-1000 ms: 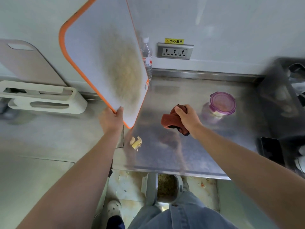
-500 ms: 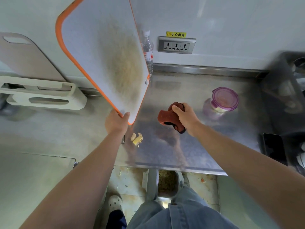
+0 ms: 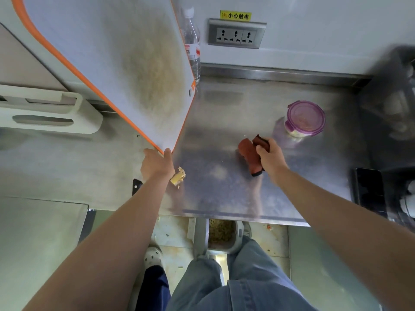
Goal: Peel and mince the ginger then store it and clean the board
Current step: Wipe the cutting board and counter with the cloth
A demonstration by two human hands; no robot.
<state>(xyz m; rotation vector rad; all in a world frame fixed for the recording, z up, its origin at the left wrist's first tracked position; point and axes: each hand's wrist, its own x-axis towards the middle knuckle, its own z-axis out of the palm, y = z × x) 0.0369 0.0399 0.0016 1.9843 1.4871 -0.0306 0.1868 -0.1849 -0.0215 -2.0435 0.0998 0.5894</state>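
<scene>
Orange-rimmed board (image 3: pixel 125 70): gripping its lower corner in left hand (image 3: pixel 157 163), tilting it off the surface (image 3: pixel 224 194); clutching red sponge (image 3: pixel 249 153) in right hand (image 3: pixel 271 159). Judging ginger (image 3: pixel 296 132) stored in purple-lidded container (image 3: pixel 305 118); wiping stained board, clearing peel scraps (image 3: pixel 178 178) remaining.

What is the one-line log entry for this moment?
left hand: grips tilted cutting board | right hand: grips red sponge | ginger scraps: on counter | container: lidded

Both our arms stretch forward. Our left hand (image 3: pixel 157 166) pinches the corner of the board (image 3: pixel 112 63) above it; our right hand (image 3: pixel 270 159) curls round the sponge (image 3: pixel 248 153).
</scene>
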